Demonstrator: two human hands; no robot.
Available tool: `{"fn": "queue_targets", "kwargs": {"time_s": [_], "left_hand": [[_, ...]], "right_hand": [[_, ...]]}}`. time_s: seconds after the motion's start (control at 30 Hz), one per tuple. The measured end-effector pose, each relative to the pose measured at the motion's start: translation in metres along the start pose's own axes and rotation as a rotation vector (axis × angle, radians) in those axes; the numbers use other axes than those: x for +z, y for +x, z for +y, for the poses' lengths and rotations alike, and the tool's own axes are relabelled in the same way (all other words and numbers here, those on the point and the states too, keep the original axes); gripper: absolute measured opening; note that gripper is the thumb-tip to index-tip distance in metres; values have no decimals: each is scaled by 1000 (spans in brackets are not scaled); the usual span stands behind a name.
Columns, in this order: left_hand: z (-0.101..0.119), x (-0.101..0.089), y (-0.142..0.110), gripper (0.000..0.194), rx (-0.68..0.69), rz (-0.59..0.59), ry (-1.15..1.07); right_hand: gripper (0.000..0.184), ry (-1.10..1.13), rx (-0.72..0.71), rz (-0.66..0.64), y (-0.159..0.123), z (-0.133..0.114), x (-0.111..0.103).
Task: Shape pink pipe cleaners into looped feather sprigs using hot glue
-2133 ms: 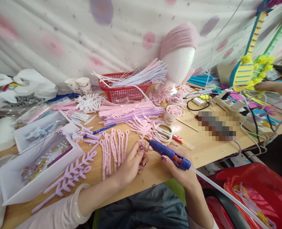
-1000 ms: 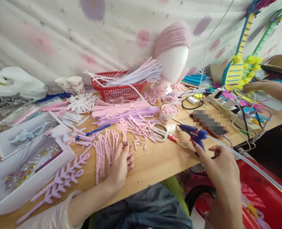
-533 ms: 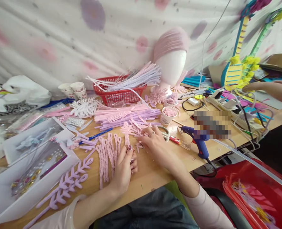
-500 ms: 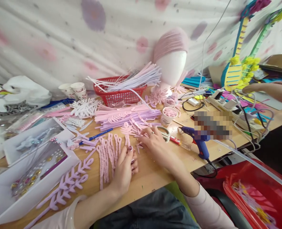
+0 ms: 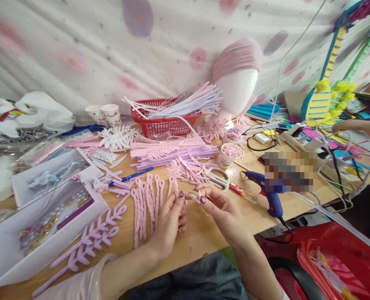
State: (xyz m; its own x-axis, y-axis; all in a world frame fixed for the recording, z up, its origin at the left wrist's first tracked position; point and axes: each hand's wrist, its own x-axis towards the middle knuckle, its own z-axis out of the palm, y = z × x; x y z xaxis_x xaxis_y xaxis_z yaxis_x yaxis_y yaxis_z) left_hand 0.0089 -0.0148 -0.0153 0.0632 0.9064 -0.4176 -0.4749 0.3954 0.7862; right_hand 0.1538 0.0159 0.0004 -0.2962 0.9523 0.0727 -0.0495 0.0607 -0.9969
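My left hand (image 5: 171, 216) is closed, thumb against fingers, on a pink pipe-cleaner stem (image 5: 174, 171) whose leafy top sticks up beyond the fingertips. Just right of it, my right hand (image 5: 218, 208) pinches thumb and fingers together; what lies between them is too small to make out. Beyond the hands is a heap of short pink pipe-cleaner pieces (image 5: 193, 170). Twisted pink pipe-cleaner strips (image 5: 146, 202) with looped ends lie side by side left of my left hand. Two lilac leaf sprigs (image 5: 93, 237) rest further left.
A blue glue gun (image 5: 274, 200), scissors (image 5: 224, 181) and a lighter (image 5: 237, 188) lie on the right. Behind are a red basket (image 5: 160, 127), a paper cup (image 5: 229, 155) and a foam head (image 5: 239, 89). White boxes (image 5: 47, 246) stand left. Another person's hand (image 5: 353, 126) reaches in at right.
My right hand has left the heap of short pink pieces and come back beside my left hand, its fingers now pinched. My left hand keeps the stem. The view has shifted slightly left.
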Motion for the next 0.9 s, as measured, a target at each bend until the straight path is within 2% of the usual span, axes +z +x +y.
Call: {"fn": "queue_targets", "kwargs": {"time_s": [0.13,0.4,0.73,0.9], "left_hand": [[0,0,-1,41,5,-42,19],[1,0,-1,41,28,-65,32],[3,2,-3,37,50,-52,77],[1,2,-2,35,70,-34,70]], "right_hand": [[19,195,135,22,-7,14,7],[26,271,199,70,-10,19,11],[21,181,129,87,-10,10,7],[19,188,68,214,-11,14,4]]}}
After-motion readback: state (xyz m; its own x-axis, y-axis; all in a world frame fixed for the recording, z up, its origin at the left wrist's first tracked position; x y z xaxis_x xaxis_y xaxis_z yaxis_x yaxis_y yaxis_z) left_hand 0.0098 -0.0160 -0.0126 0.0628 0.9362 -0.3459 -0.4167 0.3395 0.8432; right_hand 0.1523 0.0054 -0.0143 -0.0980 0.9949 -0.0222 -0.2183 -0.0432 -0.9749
